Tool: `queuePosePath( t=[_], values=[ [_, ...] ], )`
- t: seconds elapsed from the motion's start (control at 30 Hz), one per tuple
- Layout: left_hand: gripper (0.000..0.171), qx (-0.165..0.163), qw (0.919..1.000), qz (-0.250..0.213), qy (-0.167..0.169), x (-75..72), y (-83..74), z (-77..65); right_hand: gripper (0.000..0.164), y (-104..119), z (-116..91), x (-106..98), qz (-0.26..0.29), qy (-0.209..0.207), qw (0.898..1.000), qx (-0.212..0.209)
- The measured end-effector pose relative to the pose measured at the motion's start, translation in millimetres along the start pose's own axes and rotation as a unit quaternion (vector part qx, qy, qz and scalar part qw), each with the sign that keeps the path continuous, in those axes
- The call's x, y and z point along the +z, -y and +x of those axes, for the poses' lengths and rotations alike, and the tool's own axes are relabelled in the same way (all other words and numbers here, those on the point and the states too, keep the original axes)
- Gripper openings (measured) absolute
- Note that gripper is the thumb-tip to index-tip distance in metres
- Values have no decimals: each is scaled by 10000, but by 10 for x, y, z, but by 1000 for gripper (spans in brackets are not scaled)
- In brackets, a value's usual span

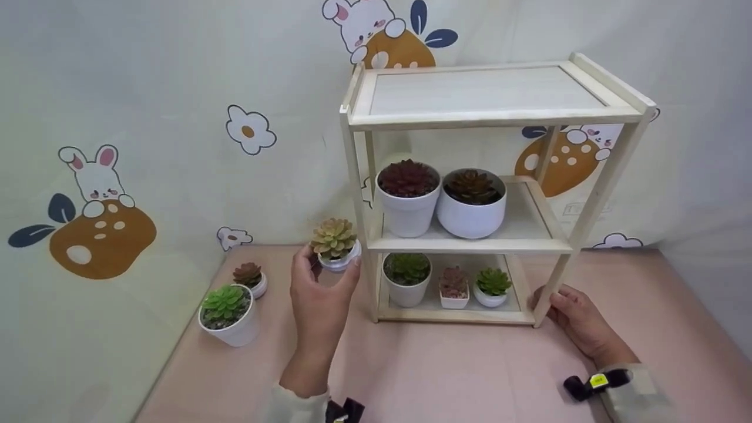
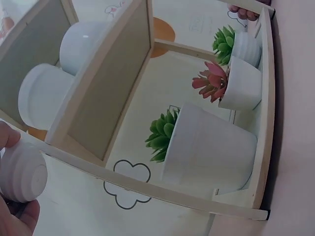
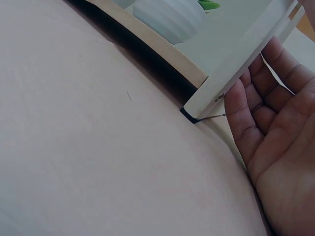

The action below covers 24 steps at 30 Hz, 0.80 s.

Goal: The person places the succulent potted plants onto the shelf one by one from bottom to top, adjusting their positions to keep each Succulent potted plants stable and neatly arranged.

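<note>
My left hand pinches a small white pot holding a yellow-green succulent, with thumb and fingers on either side of it. It is held off the table, just left of the wooden shelf rack. In the left wrist view the pot's ribbed underside shows near the rack's side. Low on the right, my right hand grips the rack's front leg; in the right wrist view its fingers curl behind that leg.
Dark red and brown potted succulents stand on the middle shelf. Below are a green one, a small pink one and a small green one. Bright green and reddish pots stand on the table at left.
</note>
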<state>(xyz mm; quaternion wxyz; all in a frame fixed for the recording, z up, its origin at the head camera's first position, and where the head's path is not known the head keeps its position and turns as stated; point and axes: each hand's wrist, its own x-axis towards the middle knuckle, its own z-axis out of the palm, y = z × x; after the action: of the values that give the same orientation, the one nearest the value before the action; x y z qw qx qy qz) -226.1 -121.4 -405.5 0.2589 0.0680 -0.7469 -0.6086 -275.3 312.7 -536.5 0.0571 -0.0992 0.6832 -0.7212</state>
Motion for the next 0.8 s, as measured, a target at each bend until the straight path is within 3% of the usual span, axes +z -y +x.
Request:
queuePosePath(
  t=[0.13, 0.3, 0.8],
  values=[
    [71, 112, 9999, -21, 89, -31, -56, -68, 33, 13, 1, 6, -7, -32, 10000, 36],
    [71, 16, 9997, -46, 244, -24, -74, -151, 34, 15, 7, 21, -61, -172, 9998, 126],
    [67, 443, 9952, -155, 854, 244, -135, -399, 32, -12, 1, 10, -18, -176, 9998, 85]
  ],
)
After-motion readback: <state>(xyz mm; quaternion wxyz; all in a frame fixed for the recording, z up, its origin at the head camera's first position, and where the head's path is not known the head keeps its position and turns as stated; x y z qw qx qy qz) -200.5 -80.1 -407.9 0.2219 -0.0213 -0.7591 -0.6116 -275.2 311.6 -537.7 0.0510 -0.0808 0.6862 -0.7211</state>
